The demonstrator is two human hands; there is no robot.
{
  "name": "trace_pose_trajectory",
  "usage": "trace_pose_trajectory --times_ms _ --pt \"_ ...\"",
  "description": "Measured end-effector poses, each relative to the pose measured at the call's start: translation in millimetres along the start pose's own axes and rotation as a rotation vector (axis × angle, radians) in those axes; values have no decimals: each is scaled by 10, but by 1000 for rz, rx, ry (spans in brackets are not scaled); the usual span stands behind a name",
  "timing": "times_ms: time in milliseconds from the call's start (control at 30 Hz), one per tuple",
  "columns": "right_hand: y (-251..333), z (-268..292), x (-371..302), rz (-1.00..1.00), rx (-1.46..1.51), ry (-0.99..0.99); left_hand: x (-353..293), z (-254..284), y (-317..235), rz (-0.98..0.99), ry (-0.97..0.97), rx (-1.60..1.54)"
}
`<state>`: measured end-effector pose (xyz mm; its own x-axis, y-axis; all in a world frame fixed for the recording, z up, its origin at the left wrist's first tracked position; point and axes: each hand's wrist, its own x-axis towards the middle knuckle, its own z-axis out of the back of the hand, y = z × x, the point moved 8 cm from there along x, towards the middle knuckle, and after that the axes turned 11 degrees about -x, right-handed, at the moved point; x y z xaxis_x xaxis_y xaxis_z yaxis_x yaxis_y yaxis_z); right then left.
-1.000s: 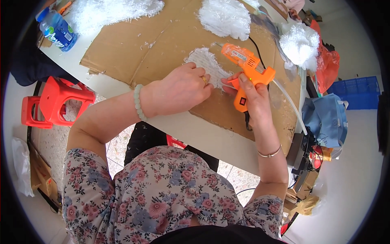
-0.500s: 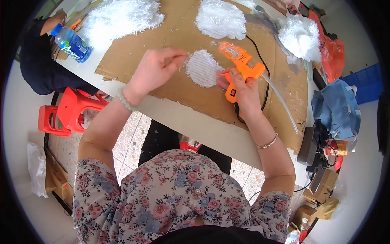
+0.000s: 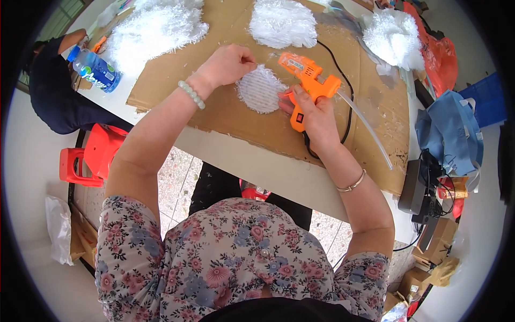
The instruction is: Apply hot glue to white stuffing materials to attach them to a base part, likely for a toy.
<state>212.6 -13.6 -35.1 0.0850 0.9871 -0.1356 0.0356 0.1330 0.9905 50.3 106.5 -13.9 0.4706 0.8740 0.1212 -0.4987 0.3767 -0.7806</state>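
Observation:
My right hand (image 3: 316, 115) is closed round the handle of an orange glue gun (image 3: 311, 86). A clear glue stick (image 3: 370, 131) trails out of the gun's back end, and its nozzle points up and left. Left of the gun, a round white fringed piece (image 3: 261, 90) lies flat on the cardboard, striped side up. My left hand (image 3: 229, 63) is at the upper left edge of this piece, with thumb and fingers pinched together. Whatever may be between those fingertips is too small to make out.
Brown cardboard (image 3: 214, 115) covers much of the white table (image 3: 257, 161). White fluffy heaps (image 3: 155, 35) lie along the far side. The gun's black cord (image 3: 350, 102) loops over the cardboard. A water bottle (image 3: 95, 70) stands at left, near another person (image 3: 56, 96). Red stools (image 3: 99, 153) stand below.
My left hand has moved up and slightly right, to the round piece's upper edge, and its fingers have drawn together. The glue gun stays in my right hand, beside the piece.

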Motion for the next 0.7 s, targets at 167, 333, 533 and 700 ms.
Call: trace_pose_trajectory --times_ms 167,333,533,700 --pt "-3 30 7 22 10 6 -111 -115 -231 -142 33 91" --pt "17 59 3 23 23 -6 -106 -171 -344 -246 71 223" --pt "26 65 -1 36 33 -11 -8 35 -32 21 -75 -28" --pt "26 31 -2 5 50 10 -121 -131 -335 -441 -34 313"
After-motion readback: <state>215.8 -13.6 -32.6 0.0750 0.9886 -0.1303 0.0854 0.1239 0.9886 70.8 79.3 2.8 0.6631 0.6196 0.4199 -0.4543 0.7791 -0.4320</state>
